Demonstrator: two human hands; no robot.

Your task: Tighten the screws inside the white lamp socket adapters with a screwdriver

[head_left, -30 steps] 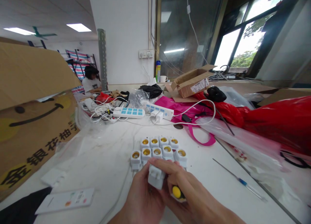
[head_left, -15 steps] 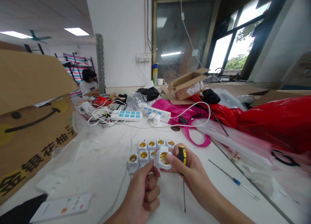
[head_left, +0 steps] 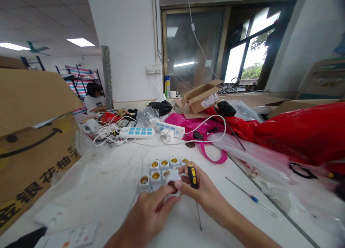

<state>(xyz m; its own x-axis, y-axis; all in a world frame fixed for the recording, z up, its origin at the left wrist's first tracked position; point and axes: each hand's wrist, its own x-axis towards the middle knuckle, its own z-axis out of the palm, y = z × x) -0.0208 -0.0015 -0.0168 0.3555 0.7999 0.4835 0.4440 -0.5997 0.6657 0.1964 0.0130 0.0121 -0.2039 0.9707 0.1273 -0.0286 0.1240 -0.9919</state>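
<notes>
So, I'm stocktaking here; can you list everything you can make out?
Held socket: one, white, front
Loose sockets: at least seven, white and gold, centre
Held screwdriver: one, yellow and black, front
Slim tool: one, blue and clear, right
Power strips: two, white and blue, back
Boxes: at least two, brown, left and back
Bag: one, pink, back
Sheeting: one heap, red, right
Mug: one, white, back
Person: one, white top, far left
Table: one, white, throughout
Left hand: one, bare, front
Right hand: one, bare, front

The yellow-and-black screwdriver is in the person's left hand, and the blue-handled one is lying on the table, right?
Not quite: the head view shows the yellow-and-black screwdriver in the right hand, not the left hand. The blue-handled screwdriver is lying on the table.
</notes>
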